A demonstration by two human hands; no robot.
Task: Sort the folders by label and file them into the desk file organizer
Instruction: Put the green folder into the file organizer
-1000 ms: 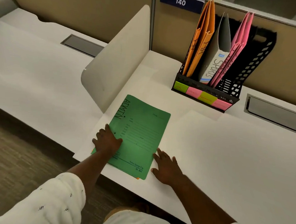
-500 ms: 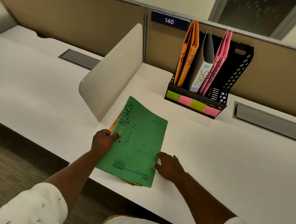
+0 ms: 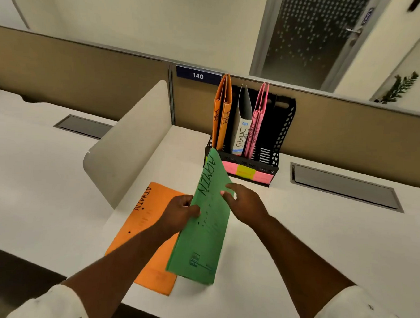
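1. Gripping the green folder at its left edge, the left hand is closed with the thumb on the front cover; the right hand pinches the folder's right edge a little higher up, fingers curled over it.
2. Held between both hands, the folder is lifted off the desk and tilted, its long axis running from the near bottom corner up and away toward the file organizer. "ADMIN" is written along its left edge.
3. Its top corner points at, and overlaps in the view, the organizer's front left corner; the organizer stands straight ahead at the back of the desk, nearer the right hand than the left.
4. Beneath the left forearm an orange folder, also marked "ADMIN", lies flat on the desk, just beside the green one.
5. Two orange "HR" folders stand in the organizer's left slot, a grey "SPORTS" folder next, then pink folders; the right slot looks empty, so I judge that is where the green folder should go.
6. Sticky labels run along the organizer's front, but their writing is too small to read, and the leftmost is hidden behind the green folder. The pink folders' label cannot be made out.
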